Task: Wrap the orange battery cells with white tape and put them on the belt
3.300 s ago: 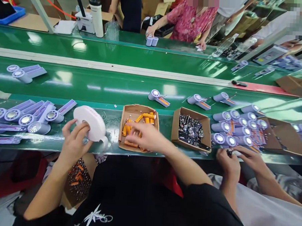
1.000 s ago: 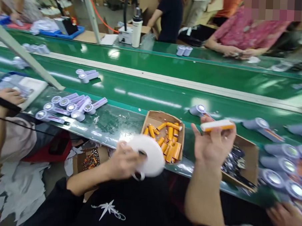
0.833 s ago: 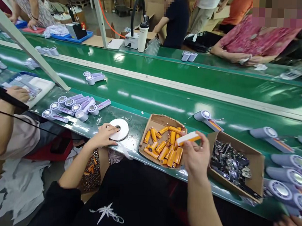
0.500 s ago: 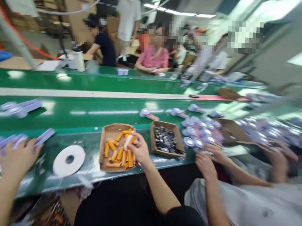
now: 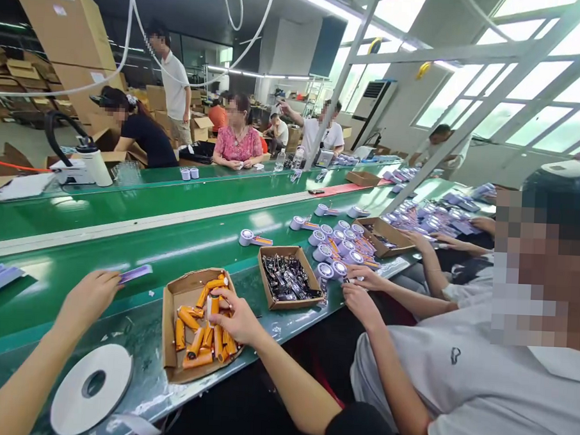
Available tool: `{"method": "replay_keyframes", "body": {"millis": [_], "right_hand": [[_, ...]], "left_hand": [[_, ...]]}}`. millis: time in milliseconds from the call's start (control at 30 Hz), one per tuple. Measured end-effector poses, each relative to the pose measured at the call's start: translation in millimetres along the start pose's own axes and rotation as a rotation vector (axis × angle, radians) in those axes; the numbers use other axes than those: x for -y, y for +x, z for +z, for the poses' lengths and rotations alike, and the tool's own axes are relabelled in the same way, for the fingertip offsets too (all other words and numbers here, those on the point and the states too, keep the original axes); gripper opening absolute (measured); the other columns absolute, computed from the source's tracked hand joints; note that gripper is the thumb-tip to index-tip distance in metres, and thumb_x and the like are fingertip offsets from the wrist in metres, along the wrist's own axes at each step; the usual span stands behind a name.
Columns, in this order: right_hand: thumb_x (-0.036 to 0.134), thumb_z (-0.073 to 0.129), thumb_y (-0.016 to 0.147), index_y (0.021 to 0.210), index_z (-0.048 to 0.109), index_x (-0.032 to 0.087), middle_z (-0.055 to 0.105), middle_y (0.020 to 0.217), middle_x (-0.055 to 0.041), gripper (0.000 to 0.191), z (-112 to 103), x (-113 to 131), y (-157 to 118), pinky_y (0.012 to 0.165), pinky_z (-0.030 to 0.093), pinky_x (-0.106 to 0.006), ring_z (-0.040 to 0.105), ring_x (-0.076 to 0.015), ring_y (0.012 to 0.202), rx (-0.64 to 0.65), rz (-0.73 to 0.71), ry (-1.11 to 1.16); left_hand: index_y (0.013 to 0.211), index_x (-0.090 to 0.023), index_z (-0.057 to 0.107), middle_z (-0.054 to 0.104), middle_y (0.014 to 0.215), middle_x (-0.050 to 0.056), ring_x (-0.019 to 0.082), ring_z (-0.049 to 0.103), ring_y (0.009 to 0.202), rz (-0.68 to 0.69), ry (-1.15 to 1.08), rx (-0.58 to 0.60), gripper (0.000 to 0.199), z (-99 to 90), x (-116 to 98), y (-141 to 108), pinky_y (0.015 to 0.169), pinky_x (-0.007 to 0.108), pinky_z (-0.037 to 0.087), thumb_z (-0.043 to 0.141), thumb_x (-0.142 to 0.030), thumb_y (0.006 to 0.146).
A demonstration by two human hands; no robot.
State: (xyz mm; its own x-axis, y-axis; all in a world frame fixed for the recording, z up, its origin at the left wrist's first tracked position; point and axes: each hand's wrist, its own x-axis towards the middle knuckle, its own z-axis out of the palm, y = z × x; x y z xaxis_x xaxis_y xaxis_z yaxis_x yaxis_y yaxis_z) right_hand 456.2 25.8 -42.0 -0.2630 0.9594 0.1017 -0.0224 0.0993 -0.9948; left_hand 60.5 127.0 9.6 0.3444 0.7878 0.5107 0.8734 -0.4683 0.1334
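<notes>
A black short sleeve [image 5: 365, 427] covers the right upper arm, ending near the elbow — left hand [image 5: 88, 295] and right hand [image 5: 235, 319] bare.

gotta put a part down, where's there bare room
On the green belt between the white strip and the carton of orange cells, and beyond that strip, short of the far ledge. It's crowded right of the carton of black parts, where lilac pieces cluster.

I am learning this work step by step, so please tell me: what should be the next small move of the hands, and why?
Probably the left hand should bring its lavender part toward the orange cell that the right hand holds: the two are apart, and a lavender unit on the green belt shows orange in its handle.
</notes>
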Motion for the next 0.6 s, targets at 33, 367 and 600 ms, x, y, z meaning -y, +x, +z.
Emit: {"method": "replay_keyframes", "body": {"millis": [33, 367, 600], "right_hand": [[0.046, 0.088, 0.081, 0.134, 0.069, 0.027, 0.085, 0.107, -0.0057, 0.059, -1, 0, -1, 0.102, 0.064, -0.048, 0.083, -0.0299, 0.101, -0.003, 0.003, -0.014], [0.042, 0.100, 0.063, 0.109, 0.075, 0.025, 0.081, 0.081, -0.0001, 0.055, -7, 0, 0, 0.077, 0.069, -0.041, 0.081, -0.0258, 0.077, -0.108, 0.080, 0.131], [0.047, 0.088, 0.075, 0.126, 0.068, 0.021, 0.086, 0.102, -0.0059, 0.060, -14, 25, 121, 0.090, 0.068, -0.041, 0.083, -0.0229, 0.094, -0.123, -0.093, -0.104]], "left_hand": [[0.070, -0.028, 0.071, 0.080, 0.089, 0.014, 0.034, 0.068, 0.090, 0.020, -0.016, 0.089, 0.027, 14.3, -2, 19, 0.090, 0.051, 0.058, 0.051, -0.038, 0.086], [0.078, -0.022, 0.078, 0.081, 0.089, 0.007, 0.024, 0.071, 0.090, -0.049, -0.199, 0.541, 0.020, 92.5, -15, 98, 0.086, 0.034, 0.054, 0.070, -0.040, 0.082], [0.107, -0.017, 0.077, 0.079, 0.110, 0.008, 0.024, 0.072, 0.108, -0.262, -0.347, 0.448, 0.042, 132.4, -1, 89, 0.105, 0.046, 0.055, 0.066, -0.058, 0.104]]}}
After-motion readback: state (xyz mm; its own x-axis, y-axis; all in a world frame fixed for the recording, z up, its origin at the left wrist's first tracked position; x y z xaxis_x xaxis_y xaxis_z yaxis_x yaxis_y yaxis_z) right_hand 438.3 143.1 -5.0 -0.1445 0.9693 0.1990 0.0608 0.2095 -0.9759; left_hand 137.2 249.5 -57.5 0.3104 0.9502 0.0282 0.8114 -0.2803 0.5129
